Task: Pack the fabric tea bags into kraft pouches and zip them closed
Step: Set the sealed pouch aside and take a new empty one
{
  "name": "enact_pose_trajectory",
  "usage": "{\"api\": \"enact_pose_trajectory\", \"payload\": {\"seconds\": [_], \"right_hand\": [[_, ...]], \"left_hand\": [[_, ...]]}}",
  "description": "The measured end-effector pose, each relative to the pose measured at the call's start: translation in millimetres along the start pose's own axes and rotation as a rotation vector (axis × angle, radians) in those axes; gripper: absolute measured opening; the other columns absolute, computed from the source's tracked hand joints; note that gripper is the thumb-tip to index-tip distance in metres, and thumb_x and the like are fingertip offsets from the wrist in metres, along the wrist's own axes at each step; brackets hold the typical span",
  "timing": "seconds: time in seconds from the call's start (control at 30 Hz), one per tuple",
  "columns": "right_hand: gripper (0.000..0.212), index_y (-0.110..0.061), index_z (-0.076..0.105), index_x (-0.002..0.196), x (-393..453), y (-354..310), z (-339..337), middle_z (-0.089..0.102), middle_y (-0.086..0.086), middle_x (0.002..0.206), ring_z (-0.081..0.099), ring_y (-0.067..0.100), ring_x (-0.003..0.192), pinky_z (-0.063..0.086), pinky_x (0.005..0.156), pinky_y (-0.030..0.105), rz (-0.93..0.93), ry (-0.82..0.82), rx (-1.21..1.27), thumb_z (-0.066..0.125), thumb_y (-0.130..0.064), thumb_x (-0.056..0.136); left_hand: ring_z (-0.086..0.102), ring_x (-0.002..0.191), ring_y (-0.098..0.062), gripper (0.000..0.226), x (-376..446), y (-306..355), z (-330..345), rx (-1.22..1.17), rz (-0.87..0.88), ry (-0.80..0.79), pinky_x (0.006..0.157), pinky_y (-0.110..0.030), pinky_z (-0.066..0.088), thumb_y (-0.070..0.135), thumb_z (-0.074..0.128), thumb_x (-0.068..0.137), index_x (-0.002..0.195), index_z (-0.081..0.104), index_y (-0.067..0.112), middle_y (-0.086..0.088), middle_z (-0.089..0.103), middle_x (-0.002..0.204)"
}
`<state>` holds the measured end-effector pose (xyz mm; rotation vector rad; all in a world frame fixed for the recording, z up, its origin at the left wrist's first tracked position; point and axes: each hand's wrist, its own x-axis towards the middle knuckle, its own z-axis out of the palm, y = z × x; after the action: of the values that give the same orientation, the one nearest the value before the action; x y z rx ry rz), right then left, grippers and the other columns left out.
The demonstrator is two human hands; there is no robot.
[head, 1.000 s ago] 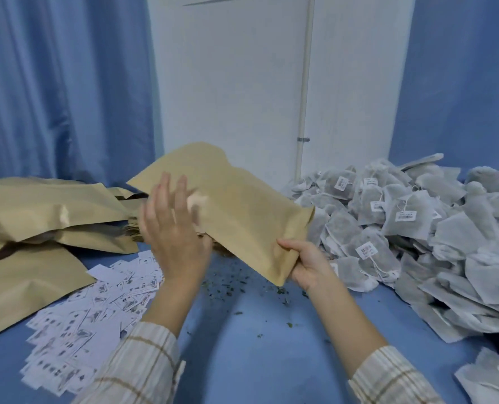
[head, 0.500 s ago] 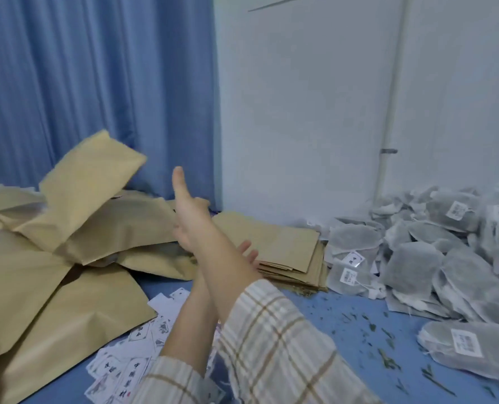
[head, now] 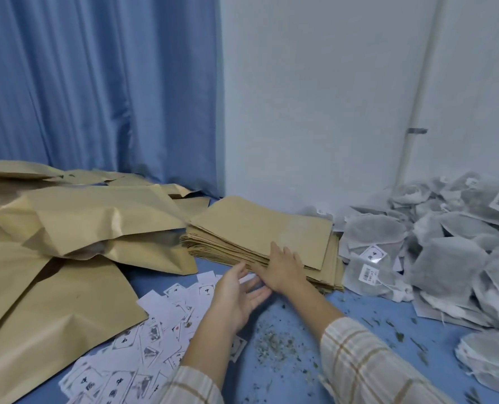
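Observation:
A flat stack of empty kraft pouches point(head: 260, 228) lies on the blue table near the wall. My right hand point(head: 283, 266) rests on the stack's front edge with its fingers laid over the top pouch. My left hand point(head: 236, 293) hovers just in front of the stack, palm turned up, fingers relaxed and holding nothing. A heap of filled kraft pouches point(head: 76, 223) covers the left side. Grey fabric tea bags point(head: 446, 252) with white labels are piled at the right.
Several small white printed label cards point(head: 143, 345) are scattered on the table in front of the filled pouches. Loose tea crumbs point(head: 274, 345) lie on the blue surface near my arms. A blue curtain and a white wall stand behind.
The filled pouch that both hands held has been tossed onto the left heap. My right hand came back from the throw to the empty stack, and my left hand moved up beside it.

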<state>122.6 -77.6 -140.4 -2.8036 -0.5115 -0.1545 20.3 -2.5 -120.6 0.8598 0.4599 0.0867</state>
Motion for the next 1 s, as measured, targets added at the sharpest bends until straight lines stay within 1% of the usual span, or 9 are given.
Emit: {"api": "enact_pose_trajectory", "payload": {"seconds": [0.1, 0.2, 0.37, 0.5, 0.63, 0.7, 0.77, 0.9, 1.0], "right_hand": [[0.053, -0.021, 0.042, 0.137, -25.2, 21.5, -6.1, 0.064, 0.005, 0.11, 0.054, 0.02, 0.108, 0.038, 0.092, 0.029, -0.125, 0.236, -0.15, 0.058, -0.034, 0.088], [0.036, -0.021, 0.076, 0.076, -57.3, 39.1, -18.1, 0.065, -0.002, 0.055, 0.062, 0.017, 0.057, 0.045, 0.053, 0.018, -0.289, 0.648, -0.105, 0.09, -0.01, 0.044], [0.023, -0.008, 0.077, 0.082, -103.1, 65.4, -30.2, 0.073, 0.003, 0.08, 0.07, 0.018, 0.071, 0.057, 0.064, 0.029, -0.573, 0.937, 0.077, 0.08, 0.004, 0.062], [0.02, -0.009, 0.077, 0.08, -136.7, 74.2, -48.6, 0.073, 0.001, 0.08, 0.07, 0.017, 0.077, 0.057, 0.073, 0.027, -0.589, 0.817, 0.093, 0.082, -0.002, 0.062], [0.023, -0.018, 0.068, 0.112, -167.4, 65.0, -76.8, 0.069, -0.005, 0.108, 0.062, 0.012, 0.103, 0.048, 0.089, 0.025, -0.39, 0.458, 0.301, 0.057, -0.022, 0.092], [0.029, -0.023, 0.062, 0.121, -180.5, 57.7, -95.5, 0.068, -0.006, 0.11, 0.06, 0.007, 0.101, 0.043, 0.087, 0.014, -0.385, 0.471, 0.394, 0.046, -0.025, 0.097], [0.028, -0.024, 0.062, 0.119, -192.2, 49.0, -117.5, 0.069, -0.009, 0.105, 0.061, 0.003, 0.094, 0.04, 0.082, 0.006, -0.364, 0.519, 0.518, 0.045, -0.028, 0.097], [0.029, -0.027, 0.065, 0.095, -209.8, 38.8, -159.8, 0.072, -0.009, 0.083, 0.069, 0.008, 0.077, 0.057, 0.072, 0.03, -0.121, 0.355, 1.31, 0.04, -0.04, 0.097], [0.035, -0.021, 0.063, 0.094, -219.2, 55.6, -178.8, 0.074, -0.004, 0.078, 0.071, 0.011, 0.07, 0.055, 0.053, 0.027, 0.05, 0.277, 1.794, 0.04, -0.047, 0.095]], "left_hand": [[0.058, 0.099, -0.041, 0.038, 4.2, -8.1, -0.9, -0.016, -0.011, 0.04, 0.083, -0.042, 0.049, 0.019, 0.057, 0.093, 0.122, 0.042, 0.0, -0.027, 0.053, 0.116], [0.057, 0.105, -0.043, 0.048, 1.7, -17.7, 2.9, -0.094, 0.002, 0.014, 0.082, -0.042, 0.051, 0.02, 0.063, 0.088, 0.126, 0.042, -0.002, -0.029, 0.05, 0.118], [0.062, 0.097, -0.039, 0.037, -18.1, -22.1, 12.3, -0.186, 0.067, -0.124, 0.071, -0.046, 0.057, 0.018, 0.056, 0.092, 0.126, 0.046, 0.007, -0.022, 0.059, 0.114], [0.062, 0.085, -0.028, 0.029, -46.0, -21.5, 31.9, -0.173, 0.276, -0.065, 0.061, -0.041, 0.054, -0.01, 0.036, 0.095, 0.116, 0.048, 0.006, -0.016, 0.061, 0.105], [0.059, 0.089, -0.025, 0.007, -75.6, -22.5, 47.5, 0.242, 0.548, 0.108, 0.074, -0.033, 0.052, 0.003, 0.045, 0.096, 0.101, 0.05, 0.004, -0.012, 0.058, 0.098], [0.056, 0.101, -0.026, 0.015, -88.5, -21.8, 51.2, 0.479, 0.783, 0.162, 0.078, -0.024, 0.041, 0.006, 0.045, 0.096, 0.108, 0.053, 0.002, -0.005, 0.058, 0.099], [0.056, 0.1, -0.03, 0.026, -105.4, -19.4, 55.3, 0.684, 0.983, 0.155, 0.066, -0.021, 0.032, 0.0, 0.041, 0.095, 0.115, 0.056, 0.007, -0.002, 0.058, 0.092], [0.046, 0.124, -0.023, 0.092, -127.9, -16.9, 57.1, 1.178, 1.38, 0.045, 0.087, -0.011, 0.031, -0.026, 0.035, 0.07, 0.138, 0.042, 0.036, -0.009, 0.047, 0.141], [0.051, 0.117, -0.038, 0.085, -139.7, -22.8, 53.7, 1.421, 1.562, 0.059, 0.093, -0.037, 0.041, -0.027, 0.037, 0.069, 0.135, 0.048, 0.026, -0.021, 0.046, 0.139]]}}
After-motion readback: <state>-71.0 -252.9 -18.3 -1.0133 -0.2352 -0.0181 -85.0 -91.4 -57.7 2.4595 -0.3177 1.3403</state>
